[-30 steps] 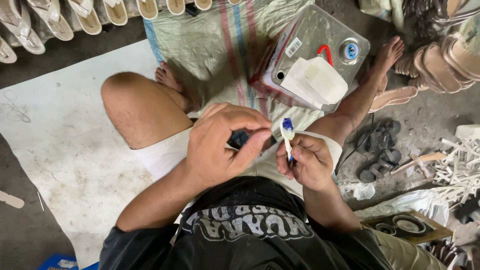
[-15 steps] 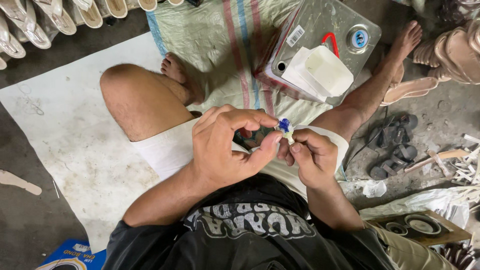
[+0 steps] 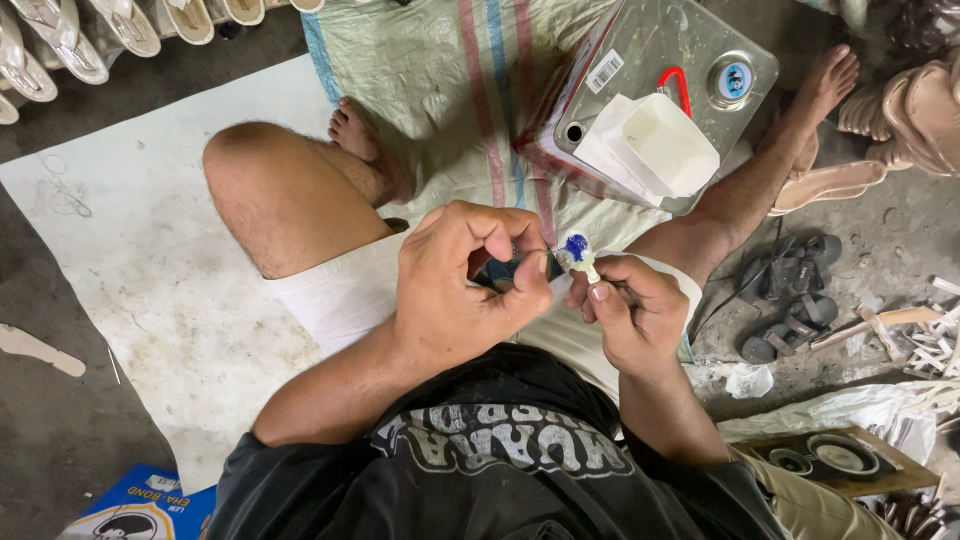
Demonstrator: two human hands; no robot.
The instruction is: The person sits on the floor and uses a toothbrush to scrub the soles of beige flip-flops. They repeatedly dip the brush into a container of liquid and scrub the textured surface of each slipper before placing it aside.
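Hands over lap: left hand (image 3: pixel 465 285) curled, pinching small dark piece (image 3: pixel 500 270); right hand (image 3: pixel 630 315) gripping brush (image 3: pixel 577 255), blue-tipped bristles touching piece. Likely gluing step. Next move calls for steady, even strokes. Metal can (image 3: pixel 650 60) ahead.

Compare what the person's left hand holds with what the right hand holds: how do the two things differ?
The left hand pinches a small dark piece, mostly hidden by its fingers; the right hand grips a pale brush handle with a blue-coated tip, standing clear. The dark piece lies roughly level, while the brush points upward. The brush tip is smeared blue; the piece shows no blue. Both are small, held above the lap and close together.
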